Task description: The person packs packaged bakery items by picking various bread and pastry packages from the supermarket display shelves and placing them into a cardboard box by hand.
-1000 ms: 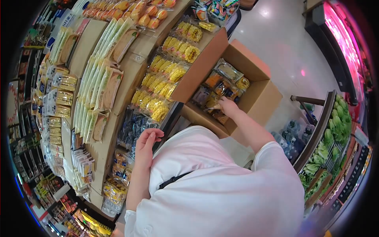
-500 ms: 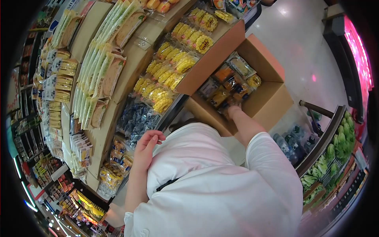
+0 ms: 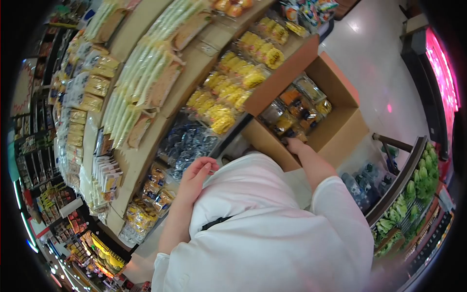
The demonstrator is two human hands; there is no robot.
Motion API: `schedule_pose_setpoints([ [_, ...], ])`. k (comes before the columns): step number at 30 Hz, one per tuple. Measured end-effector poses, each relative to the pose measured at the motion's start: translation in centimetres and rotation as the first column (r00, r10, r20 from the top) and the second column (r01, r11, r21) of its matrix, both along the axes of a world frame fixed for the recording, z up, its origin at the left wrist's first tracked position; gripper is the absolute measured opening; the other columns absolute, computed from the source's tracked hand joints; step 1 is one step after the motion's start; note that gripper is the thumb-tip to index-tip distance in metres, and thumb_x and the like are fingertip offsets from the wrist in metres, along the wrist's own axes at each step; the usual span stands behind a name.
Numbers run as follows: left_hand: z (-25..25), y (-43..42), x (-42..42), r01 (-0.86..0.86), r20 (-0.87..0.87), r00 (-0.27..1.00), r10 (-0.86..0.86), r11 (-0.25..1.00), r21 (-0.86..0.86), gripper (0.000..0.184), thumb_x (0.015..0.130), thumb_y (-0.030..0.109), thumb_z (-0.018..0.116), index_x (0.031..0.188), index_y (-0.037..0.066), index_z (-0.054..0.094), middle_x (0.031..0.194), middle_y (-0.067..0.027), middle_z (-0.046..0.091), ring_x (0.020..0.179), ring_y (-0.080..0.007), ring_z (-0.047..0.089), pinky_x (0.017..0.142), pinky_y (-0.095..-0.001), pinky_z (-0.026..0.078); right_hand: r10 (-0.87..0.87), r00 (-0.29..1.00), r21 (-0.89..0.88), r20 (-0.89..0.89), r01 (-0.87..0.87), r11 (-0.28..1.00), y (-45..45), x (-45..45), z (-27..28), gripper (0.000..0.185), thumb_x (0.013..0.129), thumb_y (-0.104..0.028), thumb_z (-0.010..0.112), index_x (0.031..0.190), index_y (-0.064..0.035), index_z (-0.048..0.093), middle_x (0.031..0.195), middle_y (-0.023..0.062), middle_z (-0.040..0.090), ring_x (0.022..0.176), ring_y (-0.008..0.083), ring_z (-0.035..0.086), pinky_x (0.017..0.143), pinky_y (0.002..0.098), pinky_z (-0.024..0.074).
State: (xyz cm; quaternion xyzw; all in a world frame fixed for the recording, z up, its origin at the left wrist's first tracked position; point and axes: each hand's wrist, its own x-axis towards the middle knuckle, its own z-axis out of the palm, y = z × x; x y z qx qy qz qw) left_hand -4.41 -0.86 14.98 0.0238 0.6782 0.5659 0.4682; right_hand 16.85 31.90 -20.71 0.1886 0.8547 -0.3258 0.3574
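My right hand [image 3: 296, 145] reaches down inside an open cardboard box [image 3: 340, 131] on the floor side of the display. Its fingers close on a plastic-wrapped bread [image 3: 291, 132] near the box's close wall; the fingertips are partly hidden. Other wrapped breads [image 3: 297, 104] lie in the box, along with a pale flat pack [image 3: 310, 88] at the far end. My left hand [image 3: 198, 174] hovers by my white shirt, fingers loosely bent and apart, holding nothing. Beside it, dark-blue wrapped packs [image 3: 189, 146] fill part of the shelf.
Yellow wrapped breads [image 3: 228, 87] stand in rows on the tiered shelf, left of the box. Long sandwich-style packs [image 3: 151, 82] line the upper tier. To the right are bottled-water packs [image 3: 365, 180] and a rack of leafy greens [image 3: 413, 190].
My view has shifted, so the shelf and box sit farther right and slightly lower. My right hand remains low in the box among the packs. The left hand stays loosely bent.
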Motion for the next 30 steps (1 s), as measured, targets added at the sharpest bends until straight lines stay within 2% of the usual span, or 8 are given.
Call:
schedule_pose_setpoints([
  [4, -0.9, -3.5, -1.4, 0.021, -0.096, 0.995, -0.013, 0.997, 0.078, 0.019, 0.098, 0.014, 0.052, 0.113, 0.004, 0.060, 0.103, -0.0040, 0.065, 0.100, -0.0120, 0.059, 0.086, -0.0268, 0.046, -0.221, 0.938, -0.003, -0.267, 0.229, 0.973, -0.9, 0.0, 1.7, 0.032, 0.089, -0.026, 0.054, 0.112, -0.0065, 0.064, 0.107, 0.0218, 0.065, 0.101, 0.0379, 0.062, 0.089, 0.0435, 0.0488],
  [10, 0.3, -12.5, -7.7, -0.074, -0.423, 0.897, 0.128, 0.987, 0.142, 0.018, 0.096, 0.008, 0.054, 0.112, 0.003, 0.059, 0.100, -0.0032, 0.063, 0.095, -0.0111, 0.058, 0.086, -0.0266, 0.047, -0.591, 0.587, -0.215, -0.553, 0.585, 0.782, -6.8, 0.4, 11.3, 0.025, 0.089, -0.004, 0.054, 0.114, -0.0022, 0.060, 0.105, 0.0141, 0.066, 0.100, 0.0232, 0.064, 0.087, 0.0322, 0.0493],
  [14, 1.8, -19.2, -15.6, -0.265, -0.716, 0.646, 0.265, 0.957, 0.115, 0.018, 0.093, 0.007, 0.056, 0.111, 0.005, 0.060, 0.099, -0.0026, 0.063, 0.090, -0.0103, 0.055, 0.082, -0.0246, 0.044, -0.673, 0.373, -0.313, -0.638, 0.673, 0.670, -11.8, 2.8, 12.4, 0.026, 0.089, 0.003, 0.051, 0.113, -0.0005, 0.059, 0.108, 0.0123, 0.063, 0.102, 0.0195, 0.062, 0.088, 0.0297, 0.0481],
  [17, 3.2, -21.3, -23.5, -0.337, -0.840, 0.376, 0.390, 0.903, 0.269, 0.027, 0.091, 0.010, 0.059, 0.118, 0.003, 0.055, 0.101, -0.0037, 0.062, 0.087, -0.0115, 0.055, 0.079, -0.0244, 0.044, -0.639, 0.364, -0.243, -0.677, 0.709, 0.662, -16.7, 3.5, 16.1, 0.026, 0.087, 0.004, 0.050, 0.112, -0.0002, 0.059, 0.111, 0.0125, 0.063, 0.102, 0.0200, 0.061, 0.087, 0.0304, 0.0480],
  [19, 5.0, -21.7, -28.5, -0.512, -0.779, 0.491, 0.391, 0.853, 0.106, 0.043, 0.089, 0.019, 0.064, 0.125, 0.001, 0.049, 0.107, -0.0080, 0.061, 0.092, -0.0138, 0.056, 0.083, -0.0275, 0.046, -0.629, 0.415, -0.180, -0.657, 0.724, 0.666, -20.1, 3.3, 18.6, 0.029, 0.087, 0.004, 0.050, 0.113, -0.0026, 0.060, 0.110, 0.0100, 0.064, 0.104, 0.0192, 0.061, 0.090, 0.0298, 0.0466],
  [23, 3.4, -20.2, -39.9, -0.603, -0.867, 0.298, 0.401, 0.782, 0.154, 0.072, 0.082, 0.038, 0.071, 0.135, -0.001, 0.042, 0.123, -0.0165, 0.059, 0.112, -0.0228, 0.057, 0.095, -0.0339, 0.043, -0.607, 0.488, -0.123, -0.627, 0.708, 0.696, -25.7, 3.4, 21.6, 0.029, 0.087, 0.003, 0.051, 0.113, -0.0040, 0.061, 0.110, 0.0094, 0.065, 0.103, 0.0208, 0.061, 0.088, 0.0307, 0.0476],
  [26, 7.5, -18.3, -40.2, -0.515, -0.886, 0.386, 0.256, 0.857, 0.023, 0.081, 0.079, 0.042, 0.075, 0.138, 0.000, 0.041, 0.131, -0.0186, 0.054, 0.118, -0.0271, 0.054, 0.098, -0.0349, 0.042, -0.549, 0.499, -0.092, -0.670, 0.679, 0.728, -28.1, 5.6, 19.9, 0.027, 0.086, 0.001, 0.052, 0.111, -0.0038, 0.061, 0.110, 0.0121, 0.065, 0.101, 0.0230, 0.062, 0.084, 0.0315, 0.0490],
  [30, 4.2, -17.9, -46.7, -0.396, -0.825, 0.378, 0.419, 0.879, 0.265, 0.084, 0.075, 0.046, 0.078, 0.136, 0.000, 0.044, 0.126, -0.0176, 0.059, 0.111, -0.0254, 0.058, 0.095, -0.0374, 0.045, -0.613, 0.542, -0.038, -0.575, 0.731, 0.682, -30.7, 10.1, 19.0, 0.022, 0.087, -0.003, 0.054, 0.106, -0.0039, 0.064, 0.101, 0.0126, 0.068, 0.094, 0.0238, 0.064, 0.082, 0.0317, 0.0498],
])
